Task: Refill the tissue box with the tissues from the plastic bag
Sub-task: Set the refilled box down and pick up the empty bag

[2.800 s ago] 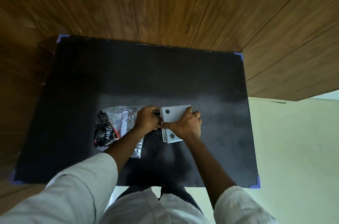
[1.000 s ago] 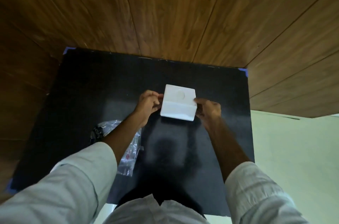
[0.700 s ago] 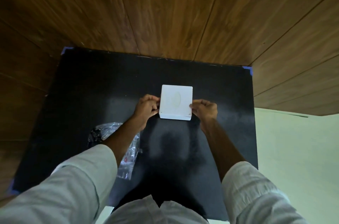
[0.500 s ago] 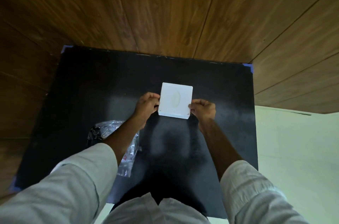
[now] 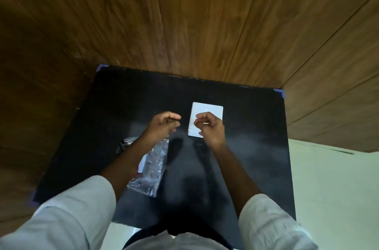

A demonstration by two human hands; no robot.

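Note:
The white tissue box [image 5: 207, 111] stands on the black table [image 5: 256, 126], a little beyond the middle. My right hand [image 5: 209, 126] hovers over its near right part with loosely curled fingers and holds nothing. My left hand [image 5: 164, 124] floats to the left of the box, apart from it, fingers half curled and empty. The clear plastic bag [image 5: 152, 165] lies crumpled and flat on the table under my left forearm, partly hidden by it.
Wooden wall panels [image 5: 184, 24] rise right behind the table's far edge and along its left side. A pale floor [image 5: 328, 188] shows to the right. Blue tape marks the table corners [image 5: 280, 92].
Both hands held the box at its sides and set it on the table; now they have let go and drawn back slightly. The camera view has shifted, so the table appears further right.

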